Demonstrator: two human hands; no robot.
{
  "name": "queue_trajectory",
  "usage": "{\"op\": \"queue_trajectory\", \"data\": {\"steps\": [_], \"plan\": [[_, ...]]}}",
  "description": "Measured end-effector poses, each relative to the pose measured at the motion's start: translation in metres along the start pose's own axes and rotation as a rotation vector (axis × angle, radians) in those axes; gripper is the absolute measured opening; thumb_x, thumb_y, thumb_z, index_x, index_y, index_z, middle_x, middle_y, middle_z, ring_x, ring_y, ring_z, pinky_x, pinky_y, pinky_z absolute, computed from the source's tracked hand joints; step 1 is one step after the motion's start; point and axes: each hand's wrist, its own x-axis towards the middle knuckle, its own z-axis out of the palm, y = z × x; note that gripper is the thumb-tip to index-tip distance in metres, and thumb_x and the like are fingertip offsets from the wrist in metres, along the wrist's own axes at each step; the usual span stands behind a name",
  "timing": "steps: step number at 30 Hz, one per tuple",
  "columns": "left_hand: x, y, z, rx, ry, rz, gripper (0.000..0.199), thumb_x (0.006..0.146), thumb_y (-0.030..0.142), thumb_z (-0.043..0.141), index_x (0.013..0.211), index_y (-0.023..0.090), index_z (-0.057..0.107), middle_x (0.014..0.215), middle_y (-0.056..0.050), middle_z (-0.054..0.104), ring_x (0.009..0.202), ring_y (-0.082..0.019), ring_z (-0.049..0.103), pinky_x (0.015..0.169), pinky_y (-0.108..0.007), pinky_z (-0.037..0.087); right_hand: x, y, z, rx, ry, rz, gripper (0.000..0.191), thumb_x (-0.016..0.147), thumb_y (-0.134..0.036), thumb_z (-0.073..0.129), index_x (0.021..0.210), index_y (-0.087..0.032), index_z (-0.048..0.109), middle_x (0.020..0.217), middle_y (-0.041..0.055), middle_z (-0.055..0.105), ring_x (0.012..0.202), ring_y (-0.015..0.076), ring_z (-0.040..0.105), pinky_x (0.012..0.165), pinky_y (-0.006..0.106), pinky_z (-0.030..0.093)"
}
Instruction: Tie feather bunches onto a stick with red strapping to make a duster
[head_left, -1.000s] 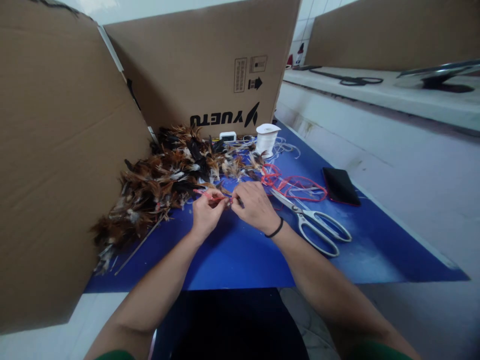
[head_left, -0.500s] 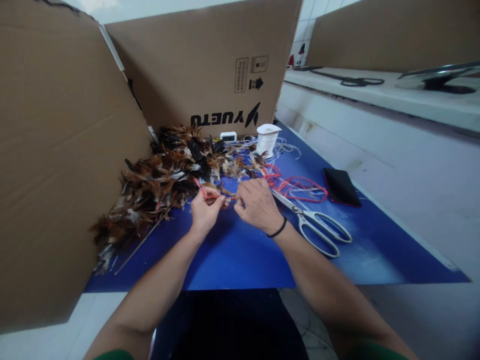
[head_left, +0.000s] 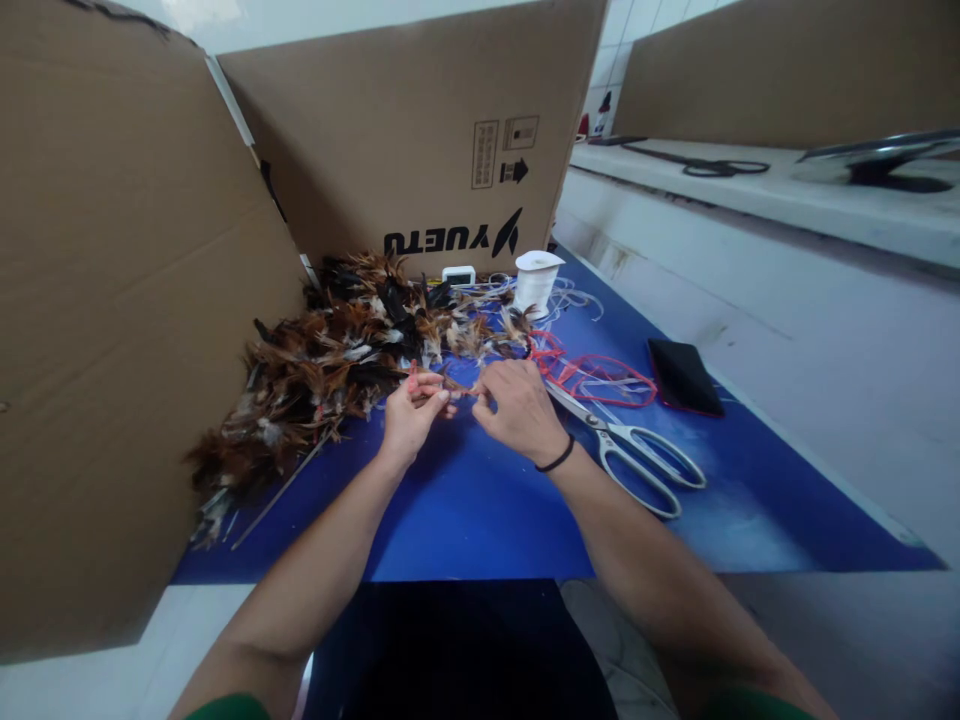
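Above the blue table [head_left: 480, 520], my left hand [head_left: 412, 412] pinches a thin red string [head_left: 465, 393], with a bit of red showing above its fingers. The string runs across to my right hand [head_left: 519, 408], whose fingers are closed on its other end. A small feather seems to be at the fingertips, partly hidden. Just behind and left of the hands spreads a heap of brown, black and white feathers [head_left: 322, 360]. Grey-handled scissors [head_left: 637, 455] lie right of my right wrist, blades toward the hand. A tangle of red string [head_left: 607, 375] lies beyond them.
A white spool [head_left: 536, 285] stands at the back with loose white cord around it. Near it is a small white device [head_left: 458, 276]. A dark phone [head_left: 684, 376] lies at the right. Cardboard panels [head_left: 360, 130] wall the back and left; a ledge [head_left: 825, 200] runs along the right.
The red string at my left hand has shifted; less of it trails above the fingers. My left fingers have moved slightly. My right hand stays almost where it was.
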Motion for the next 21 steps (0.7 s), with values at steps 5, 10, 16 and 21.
{"op": "queue_trajectory", "data": {"steps": [5,10,16,21], "plan": [[-0.004,0.005,0.004,-0.114,-0.128,-0.198,0.044,0.068,0.046,0.076,0.093,0.013,0.061,0.075,-0.004,0.069,0.056,-0.014,0.067,0.054,-0.027,0.058,0.0,0.0,-0.001,-0.025,-0.018,-0.069,0.008,0.079,-0.013,0.05,0.079,-0.017,0.057,0.082,0.0069,0.063,0.085,0.0222,0.051,0.085,0.038,0.032],[-0.006,0.006,0.006,-0.111,-0.075,-0.167,0.045,0.064,0.043,0.08,0.092,0.011,0.065,0.071,-0.005,0.07,0.055,-0.015,0.067,0.054,-0.027,0.058,0.0,-0.002,-0.001,-0.018,-0.043,-0.115,0.008,0.08,-0.014,0.05,0.08,-0.018,0.057,0.084,0.008,0.063,0.088,0.0234,0.05,0.086,0.04,0.032],[-0.002,0.004,0.004,-0.091,0.055,-0.093,0.039,0.061,0.041,0.081,0.08,0.01,0.065,0.065,-0.004,0.07,0.052,-0.014,0.065,0.053,-0.027,0.057,0.001,-0.006,-0.005,0.092,0.111,-0.033,0.005,0.084,-0.019,0.054,0.083,-0.019,0.059,0.098,0.0091,0.066,0.1,0.0247,0.052,0.088,0.039,0.035],[-0.003,0.006,0.005,-0.095,0.093,-0.081,0.039,0.06,0.041,0.082,0.078,0.011,0.065,0.063,-0.004,0.069,0.051,-0.014,0.066,0.055,-0.028,0.058,-0.001,-0.01,-0.002,0.141,0.105,0.042,0.016,0.088,-0.031,0.055,0.08,-0.019,0.059,0.081,0.0063,0.066,0.082,0.0217,0.056,0.078,0.036,0.037]]}}
